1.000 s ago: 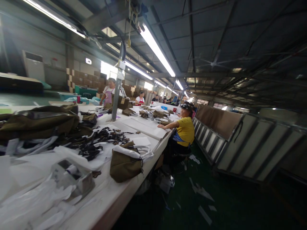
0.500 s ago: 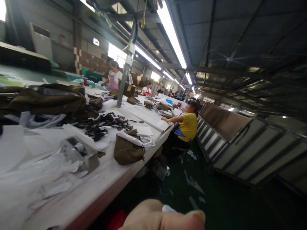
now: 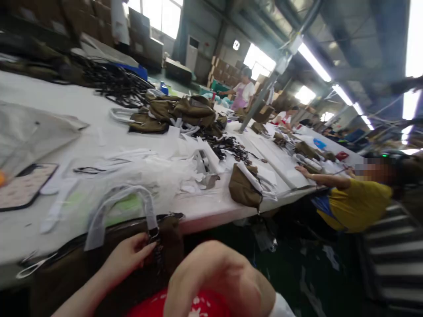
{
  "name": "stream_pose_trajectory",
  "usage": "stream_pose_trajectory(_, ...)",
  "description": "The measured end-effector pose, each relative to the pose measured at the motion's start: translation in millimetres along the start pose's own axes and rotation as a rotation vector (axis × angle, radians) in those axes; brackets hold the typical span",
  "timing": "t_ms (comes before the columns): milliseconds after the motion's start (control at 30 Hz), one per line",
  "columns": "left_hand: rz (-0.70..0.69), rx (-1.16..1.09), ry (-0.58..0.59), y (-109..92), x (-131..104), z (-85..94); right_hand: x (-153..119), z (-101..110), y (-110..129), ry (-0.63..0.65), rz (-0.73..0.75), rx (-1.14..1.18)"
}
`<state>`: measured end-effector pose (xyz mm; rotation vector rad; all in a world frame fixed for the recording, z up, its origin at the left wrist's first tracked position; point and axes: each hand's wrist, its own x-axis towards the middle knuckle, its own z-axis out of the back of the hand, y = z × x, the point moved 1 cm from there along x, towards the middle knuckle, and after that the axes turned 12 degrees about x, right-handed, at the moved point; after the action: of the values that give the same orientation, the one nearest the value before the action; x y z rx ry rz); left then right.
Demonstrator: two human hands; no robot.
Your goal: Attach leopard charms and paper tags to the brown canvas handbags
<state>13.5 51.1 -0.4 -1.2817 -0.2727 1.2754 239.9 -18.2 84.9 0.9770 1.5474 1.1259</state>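
A large dark brown bag (image 3: 66, 273) with a white-wrapped handle (image 3: 124, 198) lies at the table's near edge, at the lower left. My left hand (image 3: 132, 253) is at the base of that handle, thumb and fingers closed near its metal ring and a dark strap. Close to the camera at bottom centre is my right hand (image 3: 231, 277), bent and blurred, its fingertips hidden. Some white material shows beside it at the lower right. Clear plastic wrap (image 3: 145, 171) lies just behind the bag.
On the table (image 3: 211, 213) are a small brown bag (image 3: 244, 187), stacked brown bags (image 3: 178, 110), black straps (image 3: 122, 86) and a patterned phone case (image 3: 28, 185). A person in yellow (image 3: 358, 204) stands at the right edge. A metal post (image 3: 261, 103) rises behind.
The view has swung left and down, bringing the large bag and my left hand into sight. The hand at bottom centre now shows more of its back and wrist.
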Motion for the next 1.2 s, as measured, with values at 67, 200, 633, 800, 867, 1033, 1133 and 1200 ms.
stream_pose_trajectory(67, -0.026, -0.037, -0.005, 1, 1, 0.5, 30, 11, 13, 0.054, 0.063, 0.006)
stream_pose_trajectory(200, -0.032, -0.064, 0.020, 0, 3, -2.0, 89, 45, 1, -0.387, 0.191, -0.223)
stream_pose_trajectory(633, -0.028, -0.158, 0.071, 7, 7, 2.8, 112, 83, -78, -0.474, 0.122, -0.743)
stream_pose_trajectory(800, -0.030, -0.162, 0.090, 5, 5, 3.7, 110, 77, -87, -0.541, 0.153, -0.798)
stream_pose_trajectory(867, -0.036, -0.172, 0.106, 2, 4, 4.9, 108, 75, -86, -0.561, 0.162, -0.812)
stream_pose_trajectory(1033, -0.052, -0.132, 0.144, 10, 8, 7.5, 108, 71, -82, -0.560, 0.164, -0.788)
stream_pose_trajectory(1133, -0.058, -0.076, 0.150, 22, 10, 8.0, 111, 71, -80, -0.538, 0.173, -0.763)
stream_pose_trajectory(1200, -0.069, -0.020, 0.145, 21, 12, 7.7, 111, 70, -77, -0.546, 0.174, -0.760)
